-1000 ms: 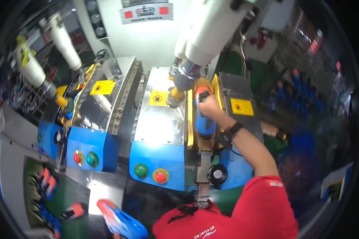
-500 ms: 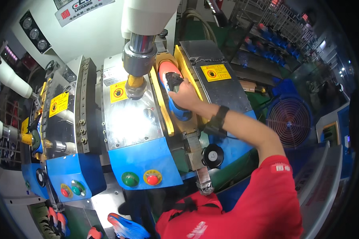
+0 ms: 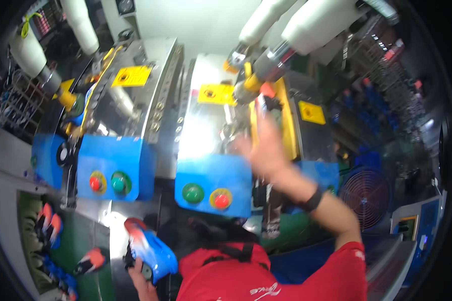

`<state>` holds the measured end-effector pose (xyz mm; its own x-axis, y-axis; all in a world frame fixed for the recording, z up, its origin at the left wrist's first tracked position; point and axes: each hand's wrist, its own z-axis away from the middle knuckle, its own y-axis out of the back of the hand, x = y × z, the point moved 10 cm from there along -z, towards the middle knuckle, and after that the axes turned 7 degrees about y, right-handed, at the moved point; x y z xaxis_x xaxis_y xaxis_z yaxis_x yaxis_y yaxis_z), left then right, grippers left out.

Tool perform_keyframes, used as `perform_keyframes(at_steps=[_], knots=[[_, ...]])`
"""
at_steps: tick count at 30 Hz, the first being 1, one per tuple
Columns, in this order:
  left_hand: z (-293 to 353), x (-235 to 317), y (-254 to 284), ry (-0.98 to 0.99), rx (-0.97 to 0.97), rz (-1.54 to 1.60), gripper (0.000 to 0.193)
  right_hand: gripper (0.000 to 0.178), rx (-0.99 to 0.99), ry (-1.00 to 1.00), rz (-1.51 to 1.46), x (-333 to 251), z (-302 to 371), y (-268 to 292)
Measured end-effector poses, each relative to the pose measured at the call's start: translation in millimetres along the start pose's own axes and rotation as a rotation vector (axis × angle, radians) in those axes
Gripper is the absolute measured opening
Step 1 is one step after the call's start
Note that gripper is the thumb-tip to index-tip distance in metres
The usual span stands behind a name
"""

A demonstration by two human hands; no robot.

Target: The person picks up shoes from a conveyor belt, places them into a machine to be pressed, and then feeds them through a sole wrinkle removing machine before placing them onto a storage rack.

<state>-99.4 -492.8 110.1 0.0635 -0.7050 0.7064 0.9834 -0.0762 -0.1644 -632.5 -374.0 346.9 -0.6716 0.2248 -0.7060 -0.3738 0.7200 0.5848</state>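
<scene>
My left hand point(image 3: 142, 282) is closed on a blue and coral sports shoe point(image 3: 158, 255) at the lower left, fingers at its dark ankle opening. The shoe's coral toe points away from me. My right hand point(image 3: 267, 150), smeared by motion, is held over the front of the pressing machine point(image 3: 213, 168), with thumb and fingers apart and nothing seen in it. Beyond it another shoe point(image 3: 267, 90) sits between yellow side pads point(image 3: 287, 120). Only its coral toe and some dark upper show; my hand and the press heads point(image 3: 268, 65) hide the rest.
Green point(image 3: 193, 193) and red point(image 3: 220, 199) push buttons sit on the blue front panel. A second press station point(image 3: 113, 165) stands to the left, holding a shoe. Several shoes point(image 3: 91, 261) lie at the lower left. A round caged fan point(image 3: 365, 197) is at the right.
My right hand has left the shoe in the machine and drawn back toward me. My left hand has come into view with a shoe. The view has swung left; two press heads now show over the station.
</scene>
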Motion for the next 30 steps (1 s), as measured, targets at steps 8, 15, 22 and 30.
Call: perform_keyframes(at_steps=[8, 15, 22, 30], knots=[[-18, -17, 42, 0.006, -0.064, -0.001, 0.040, 0.066, -0.462, 0.474, 0.286, -83, 75, -227], [93, -36, 74, -0.124, 0.135, 0.219, 0.045, 0.051, -0.788, 0.301, -0.566, -164, 239, -265], [130, -79, 192, -0.418, 0.784, -0.009, 0.062, 0.033, -1.207, -0.286, -0.953, -155, 357, -281], [111, -133, 299, -0.295, 0.655, -0.467, 0.095, 0.085, -1.377, -0.428, -0.764, -211, 457, -400]])
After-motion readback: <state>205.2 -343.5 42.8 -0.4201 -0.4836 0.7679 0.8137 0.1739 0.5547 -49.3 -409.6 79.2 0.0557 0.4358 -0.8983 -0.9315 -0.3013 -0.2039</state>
